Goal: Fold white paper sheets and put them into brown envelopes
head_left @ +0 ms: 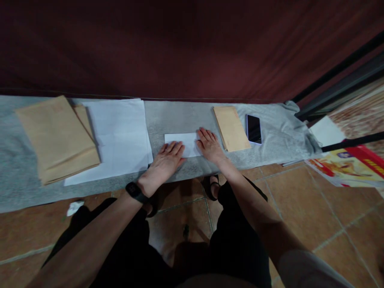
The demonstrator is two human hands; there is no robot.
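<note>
White strip [189, 141]: I saw it lying on the worktop [180, 116].
Left hand [168, 157]: rested flat on the strip's left part.
Right hand [210, 146]: lay flat, fingers slightly spread, on its right end.

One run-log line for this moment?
left hand: on narrow white paper | right hand: same paper | rightward: small envelopes, phone | leftward: white sheets, larger envelopes

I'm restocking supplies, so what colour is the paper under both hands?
White; the paper shows best in the head view, the only one.
</note>
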